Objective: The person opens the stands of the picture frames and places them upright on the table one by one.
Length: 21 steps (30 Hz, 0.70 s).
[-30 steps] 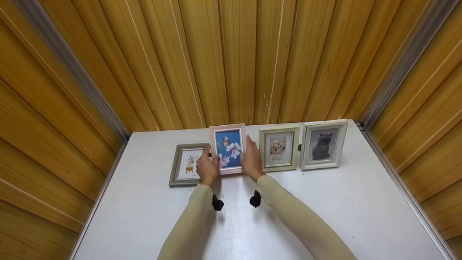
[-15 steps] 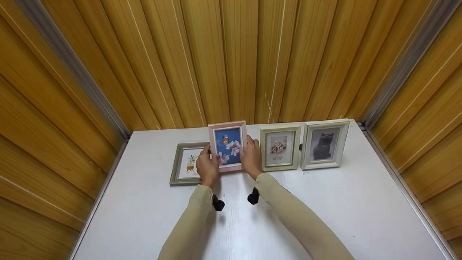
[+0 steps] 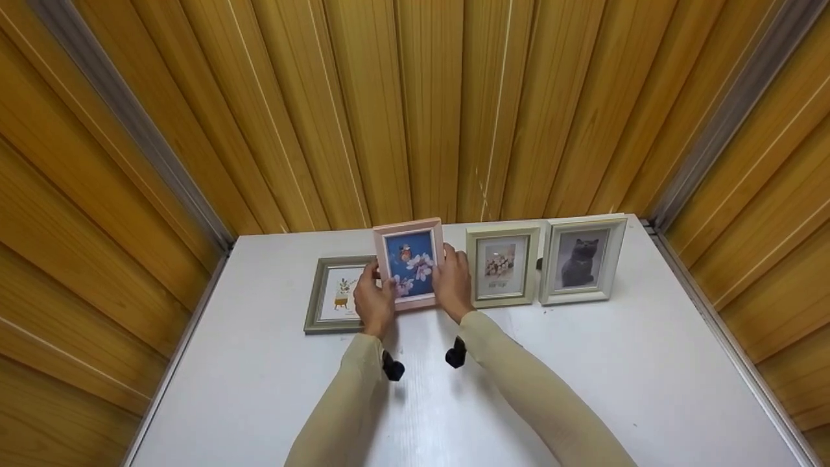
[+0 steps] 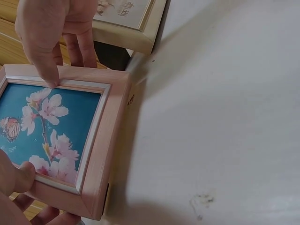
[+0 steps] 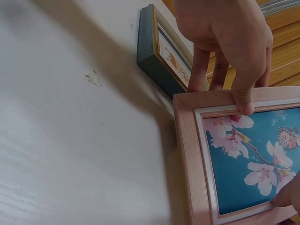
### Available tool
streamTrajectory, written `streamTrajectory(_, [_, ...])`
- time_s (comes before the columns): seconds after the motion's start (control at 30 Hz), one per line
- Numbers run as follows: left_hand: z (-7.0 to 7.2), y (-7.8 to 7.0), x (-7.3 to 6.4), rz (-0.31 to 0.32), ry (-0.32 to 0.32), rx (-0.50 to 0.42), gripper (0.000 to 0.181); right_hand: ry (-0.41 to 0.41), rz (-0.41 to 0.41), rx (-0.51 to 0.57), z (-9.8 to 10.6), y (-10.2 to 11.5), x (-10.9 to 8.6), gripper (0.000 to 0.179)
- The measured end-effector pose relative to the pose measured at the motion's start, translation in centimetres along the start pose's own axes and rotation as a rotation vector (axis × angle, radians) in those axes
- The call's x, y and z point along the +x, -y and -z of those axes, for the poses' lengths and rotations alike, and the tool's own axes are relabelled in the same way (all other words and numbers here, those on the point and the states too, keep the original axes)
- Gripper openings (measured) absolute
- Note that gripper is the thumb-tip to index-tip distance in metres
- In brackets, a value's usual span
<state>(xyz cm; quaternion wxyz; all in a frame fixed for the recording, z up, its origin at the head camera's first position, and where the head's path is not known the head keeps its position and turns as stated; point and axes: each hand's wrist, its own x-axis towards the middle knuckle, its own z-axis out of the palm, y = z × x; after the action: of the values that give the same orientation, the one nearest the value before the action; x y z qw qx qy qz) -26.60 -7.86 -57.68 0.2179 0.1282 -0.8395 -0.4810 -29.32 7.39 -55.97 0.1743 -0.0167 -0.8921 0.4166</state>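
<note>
A pink picture frame (image 3: 411, 305) with blossoms and a butterfly on blue is held between both hands in the head view. On its left side, my left hand (image 3: 375, 305) grips the border, thumb (image 4: 23, 177) on the front and other fingers behind. My right hand (image 3: 454, 285) holds the opposite side likewise, its thumb (image 4: 48, 72) pressed at the inner rim. The pink frame's lower edge is close over the white table. Partly behind my left hand lies a grey-green picture frame (image 3: 312, 295) with a plant picture.
Right of my right hand stands a cream picture frame (image 3: 502, 302) with a bouquet picture. Beside it is a whitish picture frame (image 3: 576, 298) with a grey cat. Wood-patterned walls (image 3: 428, 117) enclose the white table (image 3: 415, 402) at the back and sides.
The pink picture frame's top has risen slightly and the frame has turned a little between my hands. Both hands keep their hold. The other frames stay in place.
</note>
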Motion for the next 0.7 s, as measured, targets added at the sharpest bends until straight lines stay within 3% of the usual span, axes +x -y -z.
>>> streamTrajectory(0.4, [0.2,0.2,-0.3,-0.017,-0.007,-0.003,0.044,-0.004,0.007,-0.007,-0.1,0.1,0.0,0.050])
streamTrajectory(0.7, [0.5,-0.3,-1.1,-0.061,-0.016,-0.013,0.038,0.035,-0.036,0.004,0.0,0.4,0.7,0.051])
